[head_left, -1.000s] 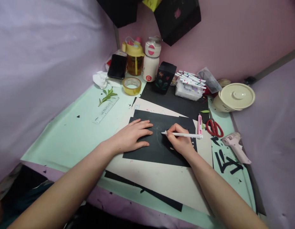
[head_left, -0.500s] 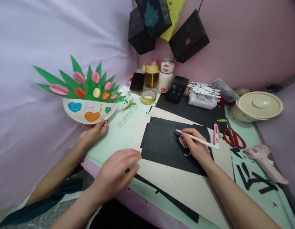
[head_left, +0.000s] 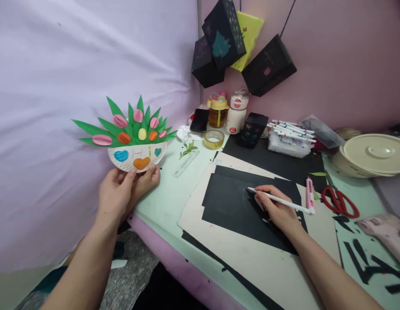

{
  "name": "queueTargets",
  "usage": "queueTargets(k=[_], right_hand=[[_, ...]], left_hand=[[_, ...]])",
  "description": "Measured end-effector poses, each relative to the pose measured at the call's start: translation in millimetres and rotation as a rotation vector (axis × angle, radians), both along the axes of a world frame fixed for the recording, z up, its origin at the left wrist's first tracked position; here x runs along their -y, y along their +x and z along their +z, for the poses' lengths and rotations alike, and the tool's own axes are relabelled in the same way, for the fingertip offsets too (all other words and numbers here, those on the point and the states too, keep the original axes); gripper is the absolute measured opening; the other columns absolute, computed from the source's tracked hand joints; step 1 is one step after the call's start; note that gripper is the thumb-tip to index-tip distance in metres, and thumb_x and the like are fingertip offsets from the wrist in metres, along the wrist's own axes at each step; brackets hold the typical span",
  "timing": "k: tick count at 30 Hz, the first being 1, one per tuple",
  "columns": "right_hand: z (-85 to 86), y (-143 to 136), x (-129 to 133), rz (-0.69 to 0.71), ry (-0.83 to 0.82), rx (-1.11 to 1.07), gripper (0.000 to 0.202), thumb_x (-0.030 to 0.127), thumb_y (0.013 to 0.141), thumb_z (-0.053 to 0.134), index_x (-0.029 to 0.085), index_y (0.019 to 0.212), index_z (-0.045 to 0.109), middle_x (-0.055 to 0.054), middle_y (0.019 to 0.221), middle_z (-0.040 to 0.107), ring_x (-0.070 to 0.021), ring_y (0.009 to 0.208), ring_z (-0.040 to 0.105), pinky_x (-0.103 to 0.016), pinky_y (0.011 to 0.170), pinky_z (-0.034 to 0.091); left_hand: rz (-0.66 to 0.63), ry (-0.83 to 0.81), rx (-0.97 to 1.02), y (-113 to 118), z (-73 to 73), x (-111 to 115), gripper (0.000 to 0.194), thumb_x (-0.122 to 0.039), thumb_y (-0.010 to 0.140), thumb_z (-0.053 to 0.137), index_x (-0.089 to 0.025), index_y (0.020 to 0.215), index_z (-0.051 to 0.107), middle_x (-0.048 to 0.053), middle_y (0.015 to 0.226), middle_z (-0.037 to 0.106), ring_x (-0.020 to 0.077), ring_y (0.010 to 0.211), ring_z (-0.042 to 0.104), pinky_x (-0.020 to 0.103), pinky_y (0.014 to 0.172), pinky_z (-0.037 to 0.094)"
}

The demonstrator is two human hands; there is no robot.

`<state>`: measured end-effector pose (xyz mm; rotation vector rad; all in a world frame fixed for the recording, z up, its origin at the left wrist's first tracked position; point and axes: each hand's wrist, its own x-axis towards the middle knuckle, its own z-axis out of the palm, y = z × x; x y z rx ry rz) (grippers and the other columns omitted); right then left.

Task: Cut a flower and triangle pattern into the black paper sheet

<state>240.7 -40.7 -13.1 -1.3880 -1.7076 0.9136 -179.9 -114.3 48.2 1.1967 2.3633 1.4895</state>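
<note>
My left hand (head_left: 115, 191) is closed on the lower edge of a paper-plate flower basket (head_left: 138, 150). Green paper leaves, pink, orange and yellow paper tulips and coloured hearts decorate it. Another person's hand (head_left: 152, 176) also holds its bottom edge, beside mine. In my right hand (head_left: 277, 209) is a white pen (head_left: 288, 203), gripped as for writing, its tip over the black paper (head_left: 225, 200). Faint pale lines show near the tip. Part of the paper lies hidden under my hand, with a cut-out in it.
Beside the paper lie a pink cutter (head_left: 309, 193), red scissors (head_left: 340, 202), a pink glue gun (head_left: 383, 228) and black scraps. Behind stand tape (head_left: 214, 140), a phone (head_left: 200, 120), bottles, a marker box (head_left: 289, 144) and a lidded bowl (head_left: 374, 155). Black boxes (head_left: 267, 64) hang above.
My left hand has gone from the table edge to the flower basket and taken hold of it. The view has shifted left and up. My right hand still holds the pen at the paper.
</note>
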Motion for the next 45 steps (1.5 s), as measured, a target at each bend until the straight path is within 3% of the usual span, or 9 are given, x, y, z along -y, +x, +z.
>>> queueTargets(k=[5, 7, 9, 11, 15, 20, 26, 35, 45], right_hand=[[-0.4, 0.2, -0.4, 0.021, 0.009, 0.014, 0.032, 0.050, 0.090, 0.059, 0.020, 0.094, 0.069, -0.004, 0.074, 0.069, -0.0169, 0.064, 0.059, -0.027, 0.057, 0.041], [-1.6, 0.6, -0.9, 0.022, 0.004, 0.023, 0.031, 0.050, 0.091, 0.059, 0.020, 0.094, 0.069, -0.004, 0.073, 0.069, -0.0172, 0.065, 0.060, -0.027, 0.057, 0.041], [-2.4, 0.7, -1.0, 0.026, 0.004, 0.025, 0.031, 0.050, 0.091, 0.059, 0.021, 0.094, 0.069, -0.004, 0.074, 0.069, -0.0176, 0.066, 0.061, -0.027, 0.058, 0.042], [-2.4, 0.3, -0.8, 0.034, 0.006, 0.021, 0.031, 0.049, 0.092, 0.058, 0.021, 0.094, 0.069, -0.004, 0.076, 0.070, -0.0182, 0.067, 0.062, -0.027, 0.058, 0.042], [0.6, -1.7, -0.4, 0.038, 0.020, 0.001, 0.029, 0.048, 0.092, 0.058, 0.021, 0.092, 0.069, -0.004, 0.079, 0.071, -0.0188, 0.070, 0.063, -0.028, 0.061, 0.044], [7.6, -4.6, -1.0, 0.053, 0.043, -0.005, 0.023, 0.041, 0.093, 0.057, 0.021, 0.091, 0.069, -0.003, 0.082, 0.071, -0.0183, 0.072, 0.063, -0.028, 0.065, 0.046], [7.8, -3.9, -1.0, 0.066, 0.048, -0.006, 0.021, 0.039, 0.093, 0.056, 0.022, 0.091, 0.069, -0.003, 0.084, 0.071, -0.0180, 0.076, 0.063, -0.027, 0.070, 0.047], [9.8, -4.8, -1.3, 0.068, 0.061, 0.029, 0.022, 0.040, 0.093, 0.056, 0.022, 0.089, 0.069, -0.003, 0.080, 0.071, -0.0186, 0.072, 0.063, -0.028, 0.069, 0.048], [12.8, -5.1, -0.4, 0.068, 0.074, 0.037, 0.022, 0.040, 0.093, 0.055, 0.023, 0.088, 0.068, -0.002, 0.077, 0.070, -0.0184, 0.070, 0.063, -0.028, 0.069, 0.049]], left_hand=[[0.046, 0.082, 0.061, 4.8, 20.5, -22.2, 0.012, -0.026, 0.083, 0.064, -0.015, 0.079, 0.068, -0.001, 0.074, 0.069, 0.0166, 0.075, 0.064, 0.024, 0.068, 0.051], [0.015, 0.127, 0.125, 17.5, 28.1, -32.9, 0.020, -0.028, 0.082, 0.067, -0.016, 0.067, 0.062, -0.002, 0.062, 0.062, 0.0145, 0.066, 0.061, 0.021, 0.059, 0.048], [-0.058, 0.177, 0.240, 36.9, 32.8, -47.2, 0.024, -0.033, 0.084, 0.069, -0.017, 0.068, 0.061, -0.002, 0.062, 0.063, 0.0139, 0.063, 0.062, 0.020, 0.056, 0.049], [-0.185, 0.208, 0.403, 61.8, 33.6, -65.9, 0.022, -0.037, 0.089, 0.065, -0.017, 0.081, 0.064, 0.001, 0.077, 0.072, 0.0156, 0.072, 0.069, 0.024, 0.065, 0.057], [-0.518, 0.174, 0.836, 116.4, 21.4, -109.1, 0.015, -0.030, 0.094, 0.061, -0.016, 0.099, 0.065, 0.008, 0.111, 0.074, 0.0196, 0.093, 0.074, 0.037, 0.088, 0.060], [-0.644, 0.124, 1.046, 157.3, -6.4, -147.9, 0.015, -0.023, 0.095, 0.060, -0.017, 0.108, 0.065, 0.010, 0.124, 0.070, 0.0199, 0.099, 0.073, 0.040, 0.097, 0.057], [-0.639, 0.108, 1.101, 152.0, -25.1, -157.0, 0.024, -0.016, 0.089, 0.068, -0.019, 0.113, 0.064, 0.008, 0.126, 0.069, 0.0174, 0.096, 0.074, 0.040, 0.097, 0.057], [-0.652, 0.059, 1.135, 147.2, -37.1, -158.7, 0.022, -0.014, 0.084, 0.072, -0.017, 0.105, 0.065, 0.008, 0.114, 0.074, 0.0176, 0.089, 0.074, 0.042, 0.094, 0.059], [-0.675, 0.053, 1.145, 146.5, -42.2, -160.5, 0.023, -0.015, 0.083, 0.075, -0.017, 0.103, 0.064, 0.009, 0.118, 0.071, 0.0194, 0.094, 0.074, 0.045, 0.099, 0.056]])
